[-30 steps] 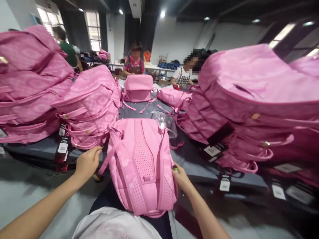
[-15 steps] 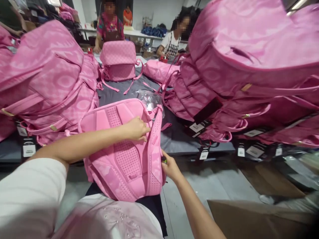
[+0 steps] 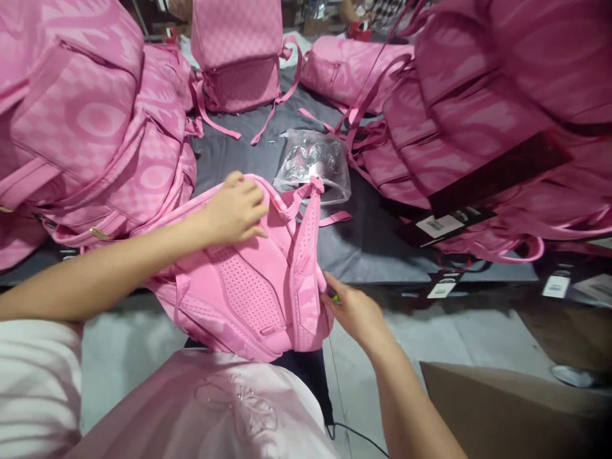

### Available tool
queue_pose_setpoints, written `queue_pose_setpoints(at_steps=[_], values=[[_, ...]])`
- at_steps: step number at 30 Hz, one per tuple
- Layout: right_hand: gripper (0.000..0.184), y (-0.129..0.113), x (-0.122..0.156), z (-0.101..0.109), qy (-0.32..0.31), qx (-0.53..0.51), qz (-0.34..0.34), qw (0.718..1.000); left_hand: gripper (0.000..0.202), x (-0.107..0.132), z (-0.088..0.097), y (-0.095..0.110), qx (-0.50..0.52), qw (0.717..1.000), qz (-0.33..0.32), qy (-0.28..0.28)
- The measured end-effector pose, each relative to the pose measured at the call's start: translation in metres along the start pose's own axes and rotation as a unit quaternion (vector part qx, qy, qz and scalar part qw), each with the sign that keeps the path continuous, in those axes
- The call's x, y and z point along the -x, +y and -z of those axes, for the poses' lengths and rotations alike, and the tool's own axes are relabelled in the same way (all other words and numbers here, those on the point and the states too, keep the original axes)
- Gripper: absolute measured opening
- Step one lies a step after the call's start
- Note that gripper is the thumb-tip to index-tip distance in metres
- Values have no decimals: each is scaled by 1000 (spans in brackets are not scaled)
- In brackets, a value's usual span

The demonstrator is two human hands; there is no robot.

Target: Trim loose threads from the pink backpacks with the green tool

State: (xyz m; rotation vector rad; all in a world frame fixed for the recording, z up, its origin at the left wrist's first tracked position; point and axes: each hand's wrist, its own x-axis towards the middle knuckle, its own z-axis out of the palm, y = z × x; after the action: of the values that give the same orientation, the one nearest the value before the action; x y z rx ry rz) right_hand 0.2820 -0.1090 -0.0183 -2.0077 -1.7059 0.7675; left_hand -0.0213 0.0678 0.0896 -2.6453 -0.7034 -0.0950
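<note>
A pink backpack [image 3: 253, 287] lies back-panel up, half on the grey table edge and half over my lap. My left hand [image 3: 234, 210] rests across its top with the fingers curled onto the fabric near the strap tops. My right hand [image 3: 351, 309] is closed at the bag's lower right edge, pinching it beside the right shoulder strap [image 3: 306, 248]; a small green thing shows between the fingers. A clear plastic bag [image 3: 313, 166] lies just beyond the backpack.
Stacks of pink backpacks crowd the left [image 3: 86, 127] and right [image 3: 478, 115], with black hang tags [image 3: 440, 226] dangling at the right. Another pink bag [image 3: 236, 57] stands upright at the back. A brown cardboard box [image 3: 516, 408] sits at the lower right on the floor.
The view has tilted down. My left hand went from the bag's left side across onto its top. The right hand stayed at the lower right edge. The bag has turned slightly.
</note>
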Motion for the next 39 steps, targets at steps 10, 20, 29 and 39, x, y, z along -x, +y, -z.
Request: queue_pose_setpoints(at_steps=[10,20,29,39], values=[[95,-84,-9,-48,-88,-465,91,876,45,-19,-23,31,96,994,-26,-51],[36,-55,-9,-55,206,-405,54,889,41,-9,-21,39,84,994,60,-22],[32,-81,-43,-55,238,-383,25,892,23,-4,-34,101,90,985,135,60],[25,-91,-49,-54,246,-294,108,917,22,10,-61,107,54,976,107,182]])
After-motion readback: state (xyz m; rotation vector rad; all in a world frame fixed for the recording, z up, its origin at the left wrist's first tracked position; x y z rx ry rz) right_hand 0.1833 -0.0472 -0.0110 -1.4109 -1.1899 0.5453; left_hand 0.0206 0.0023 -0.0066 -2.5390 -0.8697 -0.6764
